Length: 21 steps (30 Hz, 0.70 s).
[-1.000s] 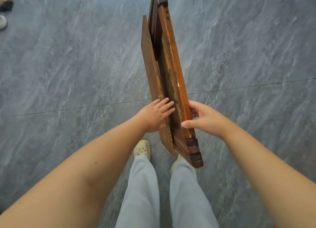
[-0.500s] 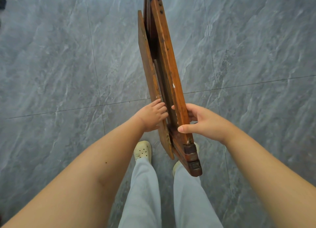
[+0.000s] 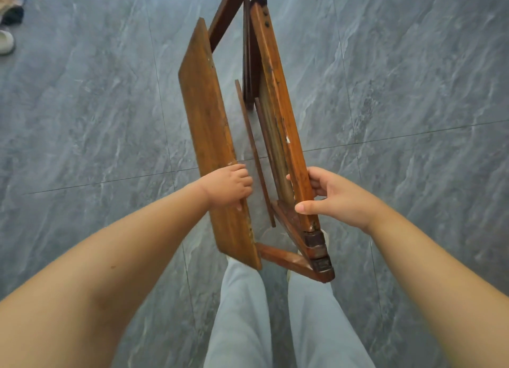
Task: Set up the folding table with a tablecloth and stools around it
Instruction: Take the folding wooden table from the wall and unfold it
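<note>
While both hands are on it, the table is up off the floor, held on edge right out in front of the person's legs, partly folded open so there's a wedge-shaped gap between its two halves. Left hand is clamped onto the flat board, fingers curled over its inner edge, so that board sits directly under and ahead of the left hand. Right hand is wrapped around the frame rail, thumb across the near side and fingers round the far side, pretty firm grip by the look of it. Between the two hands there's a thin slat running lengthwise in the gap, not touched by either hand as far as I can tell. Just below the right hand the rail ends in a dark blocky foot, and a short brace runs from there across toward the bottom corner of the board, below the left hand. Far ahead of the hands another brace links the two halves at the other end, going out the top of the view. Way off to the left of the left hand, some shoes sit on the grey tiles.
</note>
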### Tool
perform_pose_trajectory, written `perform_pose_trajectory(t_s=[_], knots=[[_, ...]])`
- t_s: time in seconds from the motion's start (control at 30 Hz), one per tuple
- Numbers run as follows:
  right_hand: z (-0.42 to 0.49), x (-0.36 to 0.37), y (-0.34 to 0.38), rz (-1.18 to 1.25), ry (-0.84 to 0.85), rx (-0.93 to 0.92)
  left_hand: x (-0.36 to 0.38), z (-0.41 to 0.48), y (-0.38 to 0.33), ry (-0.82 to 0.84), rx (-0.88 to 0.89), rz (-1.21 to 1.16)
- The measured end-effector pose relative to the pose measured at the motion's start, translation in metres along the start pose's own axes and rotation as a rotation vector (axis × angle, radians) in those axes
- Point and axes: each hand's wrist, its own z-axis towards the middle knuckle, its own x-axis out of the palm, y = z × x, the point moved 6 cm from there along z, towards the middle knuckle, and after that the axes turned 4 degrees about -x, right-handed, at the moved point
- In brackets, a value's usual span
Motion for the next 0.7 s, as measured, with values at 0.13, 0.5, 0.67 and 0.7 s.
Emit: perform_pose_trajectory(t_s=[0.13, 0.5, 0.67, 0.7], knots=[[0.008, 0.02, 0.002, -0.006, 0.011, 0.005, 0.002, -0.051, 0.011, 0.105, 0.048, -0.047], [0.017, 0.082, 0.022, -0.094, -0.006, -0.096, -0.02, -0.168, 0.028, -0.275, 0.064, -0.011], [0.021, 0.092, 0.019, -0.044, 0.039, -0.083, -0.037, -0.174, 0.02, -0.411, 0.001, -0.061], [0.022, 0.094, 0.019, -0.04, 0.036, -0.078, -0.04, -0.174, 0.02, -0.413, -0.013, -0.05]])
